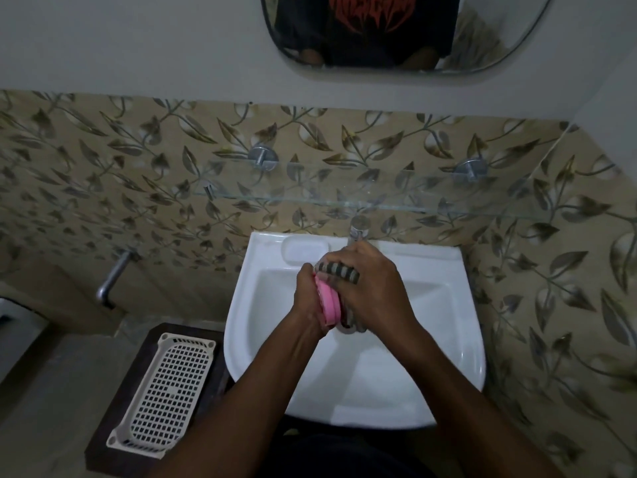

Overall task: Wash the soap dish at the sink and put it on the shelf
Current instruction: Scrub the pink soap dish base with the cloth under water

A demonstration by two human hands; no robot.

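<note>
Over the white sink [448,339], my left hand [308,298] grips a pink soap dish [329,305], held on edge above the basin. My right hand [375,288] presses against the dish's other side and holds a dark ribbed piece [339,270], perhaps a scrubber or part of the dish; I cannot tell which. The tap [358,229] stands just behind my hands, and any water flow is hidden by them. A clear glass shelf [310,191] on two metal mounts runs along the tiled wall above the sink.
A white perforated plastic basket [165,388] lies on a dark wooden stand left of the sink. A metal wall tap [113,281] sticks out further left. A mirror [396,32] hangs above the shelf. The sink has a moulded soap recess [303,251] at its back left.
</note>
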